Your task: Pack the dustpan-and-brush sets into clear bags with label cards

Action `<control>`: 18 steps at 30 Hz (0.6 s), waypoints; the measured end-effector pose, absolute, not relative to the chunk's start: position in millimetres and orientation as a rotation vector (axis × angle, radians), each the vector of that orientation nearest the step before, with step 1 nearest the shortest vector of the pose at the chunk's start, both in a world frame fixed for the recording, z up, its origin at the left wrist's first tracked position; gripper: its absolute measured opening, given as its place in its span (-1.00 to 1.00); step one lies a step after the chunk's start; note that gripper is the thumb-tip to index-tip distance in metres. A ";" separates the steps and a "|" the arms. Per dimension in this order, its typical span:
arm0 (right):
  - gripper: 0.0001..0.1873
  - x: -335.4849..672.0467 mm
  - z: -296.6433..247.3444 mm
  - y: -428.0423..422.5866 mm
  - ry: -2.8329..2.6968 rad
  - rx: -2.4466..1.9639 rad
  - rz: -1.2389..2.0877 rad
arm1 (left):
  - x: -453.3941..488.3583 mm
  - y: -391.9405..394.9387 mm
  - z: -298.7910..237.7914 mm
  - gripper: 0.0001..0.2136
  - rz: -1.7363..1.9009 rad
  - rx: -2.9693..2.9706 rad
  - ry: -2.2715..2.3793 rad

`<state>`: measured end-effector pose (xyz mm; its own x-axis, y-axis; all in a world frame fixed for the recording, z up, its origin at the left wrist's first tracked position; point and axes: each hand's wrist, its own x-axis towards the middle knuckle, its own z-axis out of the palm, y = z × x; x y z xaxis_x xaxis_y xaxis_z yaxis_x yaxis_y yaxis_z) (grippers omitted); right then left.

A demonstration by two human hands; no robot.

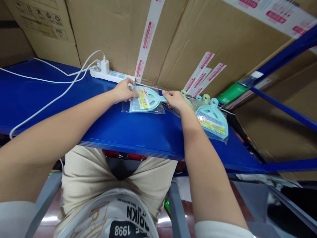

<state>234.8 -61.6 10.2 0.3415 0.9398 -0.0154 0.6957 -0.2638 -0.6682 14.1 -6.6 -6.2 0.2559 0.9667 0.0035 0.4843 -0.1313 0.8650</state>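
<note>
Head view: a small turquoise dustpan [146,99] in a clear plastic bag [128,108] lies flat on the blue desk [138,132], just in front of a white power strip [111,75]. The left hand [123,91] presses down on the bag's far left edge, fingers curled over it, pinning rather than clenching. The right hand [175,100] pinches the bag's open end around the dustpan's handle. Just right of it rests a pile of bagged dustpans [213,120], touching the wrist. To do this well, I judge the left hand should keep the bag flat while the right smooths the opening evenly, avoiding creases around the handle.
</note>
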 end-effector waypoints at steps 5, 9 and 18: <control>-0.49 232.6 12.1 -63.3 -1.434 -2.062 0.552 | 11.8 -2.2 -11.1 -0.58 0.795 1.846 1.302; -0.49 232.4 13.3 -64.1 -1.445 -2.060 0.561 | 10.0 0.1 -13.3 -0.57 0.807 1.948 1.290; -0.51 232.4 14.8 -65.4 -1.446 -2.059 0.572 | 3.2 12.9 -20.8 -0.47 0.787 2.014 1.174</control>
